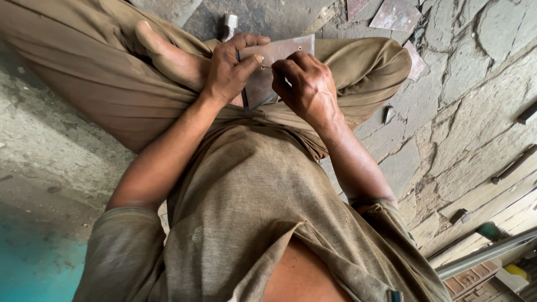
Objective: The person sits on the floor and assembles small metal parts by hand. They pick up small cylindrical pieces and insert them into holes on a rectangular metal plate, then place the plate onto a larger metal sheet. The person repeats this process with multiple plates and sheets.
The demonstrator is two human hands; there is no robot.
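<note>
I sit cross-legged in tan clothes, and a flat grey metal plate (pixel 285 51) rests on my lap against my knee. My left hand (pixel 230 70) grips the plate's left edge, its thumb pressed on the face, and a thin dark strip runs down under the fingers. My right hand (pixel 305 84) is pinched shut on a small thin tool whose tip touches the plate's surface near the left thumb. The tool itself is mostly hidden by the fingers. My bare foot (pixel 168 56) lies just left of the left hand.
A silvery metal tool head (pixel 229 23) pokes up behind the left hand. Flat metal offcuts (pixel 396 13) lie on the cracked stone floor beyond my knee. To the right are a dark rod (pixel 512 165), small metal bits and a long metal bar (pixel 484 254).
</note>
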